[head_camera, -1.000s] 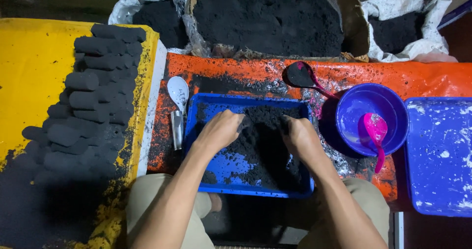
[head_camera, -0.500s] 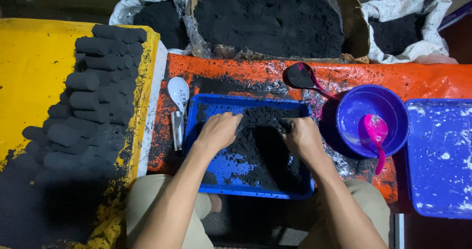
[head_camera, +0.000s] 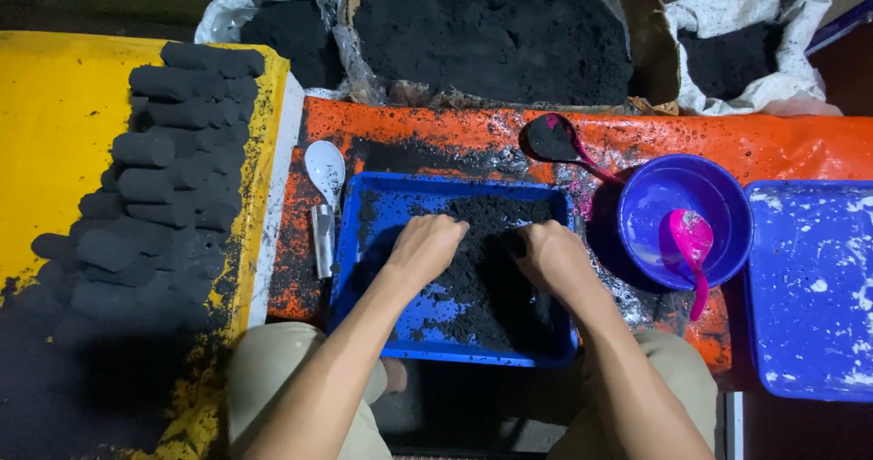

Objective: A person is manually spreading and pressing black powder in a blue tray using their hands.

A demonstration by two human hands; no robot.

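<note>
Both hands have slid a little closer together since before. The left hand [head_camera: 426, 246] and right hand [head_camera: 544, 253] press curled fingers into the black powder [head_camera: 486, 260] between them, in the blue tray [head_camera: 364, 242] mid-frame.

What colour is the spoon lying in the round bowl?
Pink. The spoon lies in the purple bowl, right of the tray; the head view shows it.

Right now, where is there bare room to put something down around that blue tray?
The upper left of the yellow board, beside the black cylinders, is bare. So is the flat blue lid right of the purple bowl. The blue tray is crowded: both hands, left hand and right hand, press into black powder.
</note>
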